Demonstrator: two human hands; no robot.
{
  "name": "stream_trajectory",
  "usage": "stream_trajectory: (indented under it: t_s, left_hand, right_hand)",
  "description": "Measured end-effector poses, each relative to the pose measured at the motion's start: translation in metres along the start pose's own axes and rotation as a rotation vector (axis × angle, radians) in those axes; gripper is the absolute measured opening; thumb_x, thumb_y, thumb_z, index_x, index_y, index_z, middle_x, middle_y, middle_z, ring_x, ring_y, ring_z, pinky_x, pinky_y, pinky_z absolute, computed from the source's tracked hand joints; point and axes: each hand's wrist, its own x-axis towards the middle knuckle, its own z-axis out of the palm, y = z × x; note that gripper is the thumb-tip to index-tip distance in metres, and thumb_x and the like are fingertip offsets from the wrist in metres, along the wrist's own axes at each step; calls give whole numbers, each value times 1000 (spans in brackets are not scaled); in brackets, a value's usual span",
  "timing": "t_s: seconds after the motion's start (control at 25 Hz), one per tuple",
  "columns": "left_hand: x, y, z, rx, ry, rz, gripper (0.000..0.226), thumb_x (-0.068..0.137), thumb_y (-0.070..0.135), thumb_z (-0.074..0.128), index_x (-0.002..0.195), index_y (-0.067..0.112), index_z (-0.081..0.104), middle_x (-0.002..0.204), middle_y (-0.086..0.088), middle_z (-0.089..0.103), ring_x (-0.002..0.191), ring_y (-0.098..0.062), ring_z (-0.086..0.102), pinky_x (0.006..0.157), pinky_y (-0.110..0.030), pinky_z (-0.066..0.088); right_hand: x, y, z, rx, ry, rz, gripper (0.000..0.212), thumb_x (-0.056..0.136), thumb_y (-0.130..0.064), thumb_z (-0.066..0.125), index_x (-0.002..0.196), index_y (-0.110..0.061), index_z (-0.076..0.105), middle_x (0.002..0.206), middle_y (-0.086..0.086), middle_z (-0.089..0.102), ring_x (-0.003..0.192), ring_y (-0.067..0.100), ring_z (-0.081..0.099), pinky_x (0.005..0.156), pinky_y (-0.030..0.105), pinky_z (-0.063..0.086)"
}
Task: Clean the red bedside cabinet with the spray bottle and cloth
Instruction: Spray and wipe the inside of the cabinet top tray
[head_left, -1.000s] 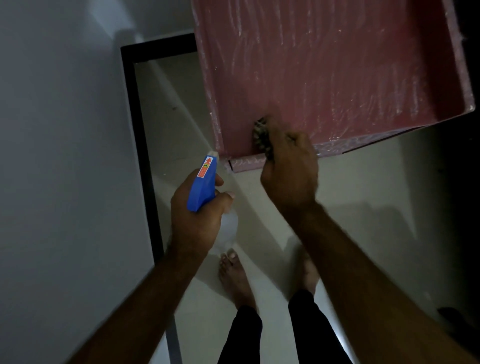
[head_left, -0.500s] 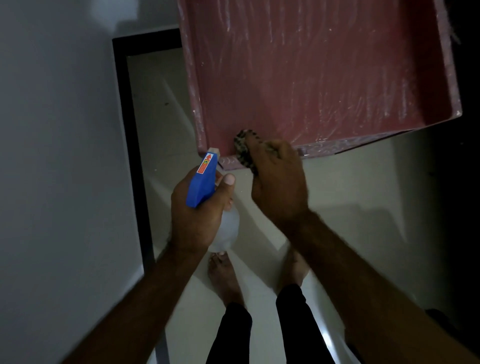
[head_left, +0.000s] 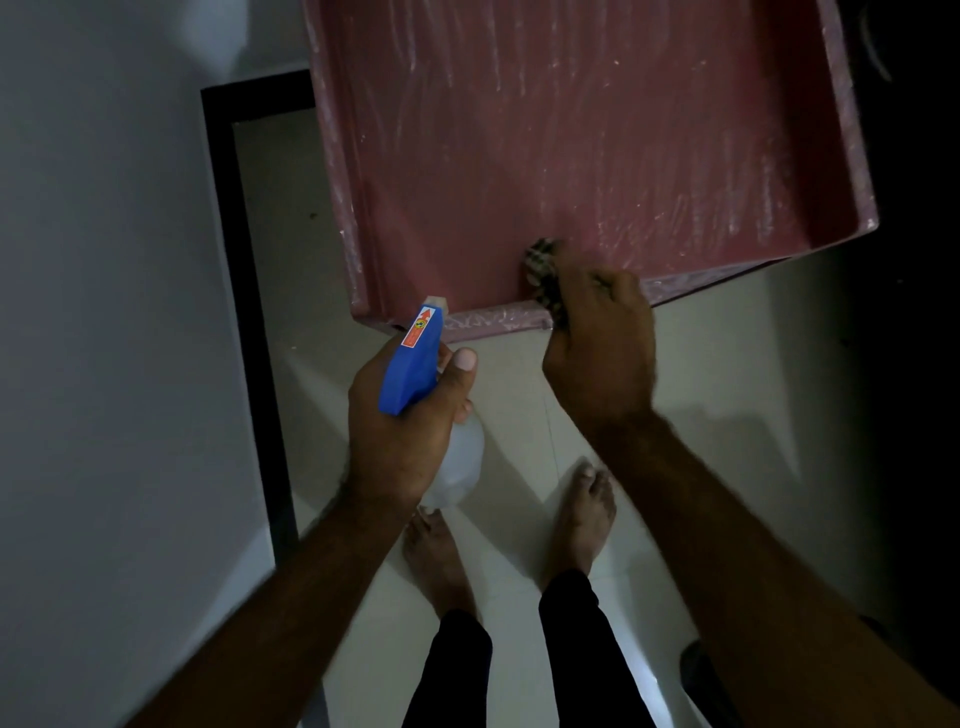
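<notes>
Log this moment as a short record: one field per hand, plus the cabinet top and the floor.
left hand: grips the spray bottle, blue head aimed at the cabinet's near edge
right hand: presses the patterned cloth on the top by the front rim
cabinet top: red, whitish streaks across it
floor: pale tiles, bare feet below

A pale, glossy tiled floor (head_left: 701, 374) is seen below. Two bare feet (head_left: 582, 512) are planted on it, and the red bedside cabinet (head_left: 571, 156) is placed just beside a black skirting strip (head_left: 244, 291).
</notes>
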Motion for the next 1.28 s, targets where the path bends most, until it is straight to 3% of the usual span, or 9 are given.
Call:
stream_trajectory:
  t_s: [0.04, 0.2, 0.36, 0.52, 0.68, 0.84, 1.0, 1.16, 1.28]
  left_hand:
    - [1, 1, 2, 1, 2, -3, 32, 92, 21, 71, 79, -7, 62, 64, -17, 66, 63, -27, 68, 70, -21, 53]
    - [3, 6, 11, -6, 12, -16, 31, 92, 23, 71, 83, -6, 63, 65, -16, 67, 63, -25, 69, 67, -18, 52]
    - [4, 7, 17, -31, 7, -17, 26, 92, 23, 71, 93, -2, 65, 65, -14, 66, 64, -28, 70, 69, -24, 56]
    - [6, 10, 23, -31, 12, -34, 29, 90, 25, 71, 90, -2, 64, 64, -13, 67, 63, -26, 70, 67, -23, 55]
    - [8, 11, 29, -41, -3, -37, 23, 91, 20, 72, 87, -1, 63, 62, -12, 66, 63, -30, 69, 68, -31, 57]
    - [10, 12, 36, -46, -14, -67, 23, 88, 25, 74, 89, 4, 64, 63, -12, 67, 64, -28, 70, 69, -32, 58]
    - [12, 17, 41, -31, -35, -56, 20, 89, 19, 73, 92, 1, 65, 65, -13, 68, 62, -24, 70, 65, -21, 55]
    - [12, 22, 51, -33, -40, -59, 22, 88, 18, 73, 94, -1, 67, 67, -13, 70, 60, -21, 70, 63, -16, 52]
    - [11, 26, 56, -37, -54, -53, 20, 89, 17, 73, 94, -1, 66, 68, -14, 70, 59, -21, 70, 62, -16, 52]
  right_hand:
    - [-2, -4, 0, 8, 19, 34, 74, 74, 10, 66, 145, -8, 59, 107, 16, 71, 102, 38, 60, 78, 47, 55]
    - [-11, -6, 1, 33, -119, -188, 76, 75, 10, 72, 147, -9, 57, 112, 15, 70, 106, 34, 59, 80, 46, 54]
    - [-6, 3, -3, 38, 0, 35, 73, 77, 10, 68, 147, -10, 57, 113, 13, 70, 105, 35, 59, 82, 45, 54]
    - [-3, 6, -10, 45, -134, -213, 77, 71, 11, 73, 144, -10, 59, 114, 15, 70, 107, 34, 59, 80, 45, 56]
    - [6, 25, -15, -1, -3, 89, 70, 78, 9, 65, 145, -12, 59, 112, 13, 71, 105, 36, 60, 83, 45, 55]
    - [-4, 20, -10, 36, -146, -183, 78, 73, 10, 73, 147, -12, 56, 117, 14, 69, 108, 32, 58, 82, 46, 56]
    - [3, 42, -18, 29, -41, 150, 70, 84, 2, 62, 150, -19, 54, 121, 15, 66, 107, 30, 57, 89, 41, 51]
    - [-2, 40, -20, 41, -165, -161, 77, 75, 8, 70, 148, -12, 56, 117, 16, 68, 110, 33, 58, 83, 48, 56]
    - [8, 62, -29, 6, -32, 120, 71, 81, 5, 63, 148, -17, 57, 118, 14, 68, 108, 31, 57, 87, 45, 54]
